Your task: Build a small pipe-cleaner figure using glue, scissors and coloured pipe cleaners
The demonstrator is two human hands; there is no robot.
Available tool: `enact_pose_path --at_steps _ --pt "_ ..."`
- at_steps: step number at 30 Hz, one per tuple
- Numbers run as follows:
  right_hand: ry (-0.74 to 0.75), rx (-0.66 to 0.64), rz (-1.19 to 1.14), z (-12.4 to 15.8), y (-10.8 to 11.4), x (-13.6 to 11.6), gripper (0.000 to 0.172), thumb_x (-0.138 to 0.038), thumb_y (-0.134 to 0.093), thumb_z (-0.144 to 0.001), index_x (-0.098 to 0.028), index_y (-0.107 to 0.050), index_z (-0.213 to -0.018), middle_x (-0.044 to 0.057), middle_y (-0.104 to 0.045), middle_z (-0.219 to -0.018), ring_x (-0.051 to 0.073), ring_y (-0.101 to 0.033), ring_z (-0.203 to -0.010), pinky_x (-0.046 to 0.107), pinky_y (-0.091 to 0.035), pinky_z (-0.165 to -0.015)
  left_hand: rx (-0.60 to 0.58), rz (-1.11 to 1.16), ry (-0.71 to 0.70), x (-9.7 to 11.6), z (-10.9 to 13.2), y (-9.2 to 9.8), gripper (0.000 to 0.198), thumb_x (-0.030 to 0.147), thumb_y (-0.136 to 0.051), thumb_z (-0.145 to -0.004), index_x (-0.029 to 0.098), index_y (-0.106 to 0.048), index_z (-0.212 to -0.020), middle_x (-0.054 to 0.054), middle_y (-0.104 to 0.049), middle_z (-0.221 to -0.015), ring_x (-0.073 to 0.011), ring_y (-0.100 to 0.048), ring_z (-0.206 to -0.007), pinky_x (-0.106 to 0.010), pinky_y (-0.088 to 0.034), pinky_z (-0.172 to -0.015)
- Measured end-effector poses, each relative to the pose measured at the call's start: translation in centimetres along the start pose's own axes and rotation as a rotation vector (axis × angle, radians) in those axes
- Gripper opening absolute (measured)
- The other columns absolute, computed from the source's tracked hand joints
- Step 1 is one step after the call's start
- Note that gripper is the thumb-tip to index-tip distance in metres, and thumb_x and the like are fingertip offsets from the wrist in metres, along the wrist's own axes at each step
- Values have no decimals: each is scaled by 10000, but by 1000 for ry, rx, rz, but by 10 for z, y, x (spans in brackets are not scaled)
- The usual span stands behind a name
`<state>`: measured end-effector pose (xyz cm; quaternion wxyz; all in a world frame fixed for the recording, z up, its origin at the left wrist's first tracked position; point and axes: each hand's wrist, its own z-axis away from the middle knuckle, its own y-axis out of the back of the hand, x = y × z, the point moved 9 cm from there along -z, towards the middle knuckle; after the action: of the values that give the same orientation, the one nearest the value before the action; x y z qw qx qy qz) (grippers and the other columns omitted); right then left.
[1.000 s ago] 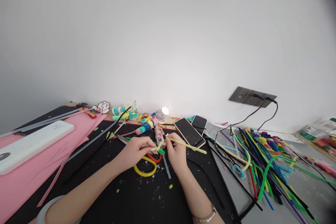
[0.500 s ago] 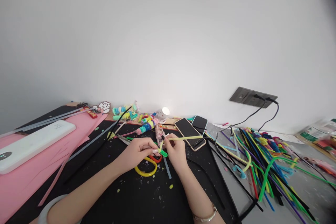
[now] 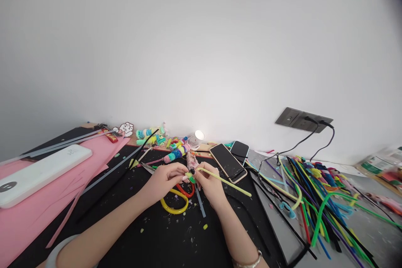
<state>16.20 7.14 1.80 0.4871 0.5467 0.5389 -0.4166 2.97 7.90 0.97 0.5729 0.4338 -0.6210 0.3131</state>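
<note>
My left hand (image 3: 166,181) pinches a small green coil of pipe cleaner (image 3: 191,179) between thumb and fingertips. Close beside it, my right hand (image 3: 210,183) is closed on a pale yellow pipe cleaner (image 3: 230,183), whose free end sticks out to the right. The yellow strand meets the green piece at the fingertips; the exact join is partly hidden. Below the hands lie scissors with yellow and red handles (image 3: 174,210), their blades pointing up-left under my left hand. A grey-blue strip (image 3: 200,203) lies between my wrists.
Two phones (image 3: 228,162) lie behind my right hand. Pipe cleaners in many colours (image 3: 323,205) are heaped on the right. A white power bank (image 3: 47,171) rests on pink sheets (image 3: 37,217) at left. Striped pipe-cleaner figures (image 3: 177,153) and a clear cup (image 3: 197,139) stand near the wall.
The yellow pipe cleaner's free end has swung from nearly level to slanting down toward the right. My hands have drawn closer together, and the green piece is more covered by fingers.
</note>
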Motion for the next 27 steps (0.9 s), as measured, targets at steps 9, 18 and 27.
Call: enact_pose_path --at_steps 9,18,27 --pt "-28 -33 -6 1 -5 4 195 -322 -638 -767 -184 -538 -673 -70 -489 -449 85 -430 -396 199 -336 -425 11 -75 -26 4 0 1 72 281 -634 -787 215 -634 -815 -14 -729 -819 -212 -710 -840 -295 -538 -794" --pt "-19 1 19 1 1 2 143 -295 -633 -762 -183 -560 -712 -83 -483 -463 63 -390 -382 182 -306 -397 51 -218 -100 10 2 6 113 294 -600 -818 208 -659 -776 -25 -724 -852 -196 -678 -803 -283 -517 -740" --pt "-81 53 -113 0 2 8 207 -374 -664 -750 -179 -594 -749 5 -661 -567 156 -640 -524 263 -527 -548 84 -36 -35 0 -2 10 252 327 -652 -781 223 -623 -1009 -44 -689 -1055 -215 -691 -911 -334 -538 -836"
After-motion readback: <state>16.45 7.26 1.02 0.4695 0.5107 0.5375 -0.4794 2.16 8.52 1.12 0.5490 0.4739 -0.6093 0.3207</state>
